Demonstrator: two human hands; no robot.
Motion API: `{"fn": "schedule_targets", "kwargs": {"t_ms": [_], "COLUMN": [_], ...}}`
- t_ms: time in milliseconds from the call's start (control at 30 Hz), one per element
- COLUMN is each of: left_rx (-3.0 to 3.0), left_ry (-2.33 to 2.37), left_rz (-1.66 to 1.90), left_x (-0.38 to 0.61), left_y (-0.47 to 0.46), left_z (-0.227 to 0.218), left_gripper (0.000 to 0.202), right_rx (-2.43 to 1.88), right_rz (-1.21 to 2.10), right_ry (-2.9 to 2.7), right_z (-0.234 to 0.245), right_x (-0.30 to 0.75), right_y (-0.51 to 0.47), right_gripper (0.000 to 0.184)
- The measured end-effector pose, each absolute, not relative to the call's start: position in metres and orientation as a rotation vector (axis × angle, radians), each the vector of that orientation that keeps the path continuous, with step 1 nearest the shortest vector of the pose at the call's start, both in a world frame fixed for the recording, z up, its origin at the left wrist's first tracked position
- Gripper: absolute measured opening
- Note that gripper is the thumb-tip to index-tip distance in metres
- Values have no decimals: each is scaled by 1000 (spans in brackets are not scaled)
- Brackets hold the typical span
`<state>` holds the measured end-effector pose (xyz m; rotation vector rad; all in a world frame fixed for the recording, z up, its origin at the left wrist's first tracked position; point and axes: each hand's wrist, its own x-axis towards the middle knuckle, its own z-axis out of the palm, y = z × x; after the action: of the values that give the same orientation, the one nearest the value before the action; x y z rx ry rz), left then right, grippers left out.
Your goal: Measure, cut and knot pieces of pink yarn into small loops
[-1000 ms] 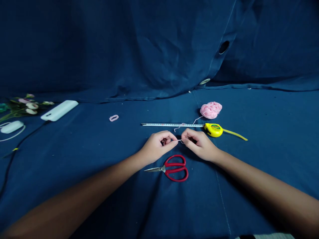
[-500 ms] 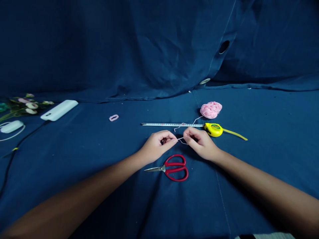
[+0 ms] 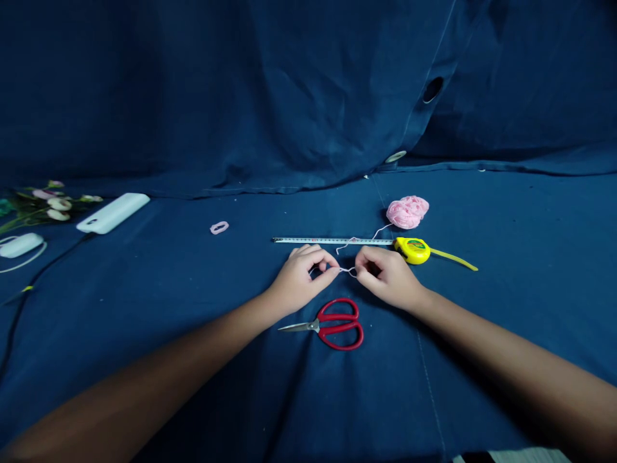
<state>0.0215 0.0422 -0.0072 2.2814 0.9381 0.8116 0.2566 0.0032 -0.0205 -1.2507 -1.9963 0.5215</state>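
— Thread (image 3: 348,271), one short pale length, runs between two hands. How do they stand?
— The left hand (image 3: 303,280) is curled almost closed, with its fingertips pinching one side of the thread. The right hand (image 3: 386,278) is nearly closed too, pinching the other side between thumb and forefinger.
— What lies closest, below them?
— One pair of scissors (image 3: 340,316), red-handled with blades closed, rests on the blue cloth (image 3: 193,392) just below the hands, not touching them.
— And just beyond?
— One tape measure (image 3: 412,251) with a yellow case, its steel blade (image 3: 332,241) drawn out to the left and a yellow strap (image 3: 453,259) trailing right. One loose strand (image 3: 366,239) crosses that blade from one pink yarn ball (image 3: 407,213). I can't tell whether it joins the thread in the hands.
— Farther off, to the left?
— One small pink loop (image 3: 219,227), one white oblong block (image 3: 113,213), one smaller white object (image 3: 22,245) on a pale cord, one black cable (image 3: 43,270), and one sprig of pale flowers (image 3: 48,206) at the edge.
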Motion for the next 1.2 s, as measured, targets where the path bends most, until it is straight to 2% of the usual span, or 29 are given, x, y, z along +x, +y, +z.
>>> {"fn": "schedule_targets", "kwargs": {"t_ms": [200, 400, 767, 967, 1200], "left_rx": [2529, 2589, 2615, 2619, 2618], "left_ry": [983, 988, 959, 958, 971], "left_rz": [704, 693, 671, 668, 666], "left_x": [19, 19, 18, 19, 19], "left_y": [45, 44, 44, 43, 43], "left_z": [-12, -13, -12, -11, -12], "left_gripper": [9, 9, 9, 9, 8], "right_rx": [-1301, -1236, -1246, -1274, -1259], "right_rz": [390, 486, 626, 676, 900], "right_ry": [-2313, -2432, -2374, -2327, -2243], "right_z": [-12, -2, 0, -4, -3], "right_x": [264, 274, 277, 275, 280], "right_y": [6, 11, 12, 14, 16], "right_gripper": [6, 7, 18, 3, 5]}}
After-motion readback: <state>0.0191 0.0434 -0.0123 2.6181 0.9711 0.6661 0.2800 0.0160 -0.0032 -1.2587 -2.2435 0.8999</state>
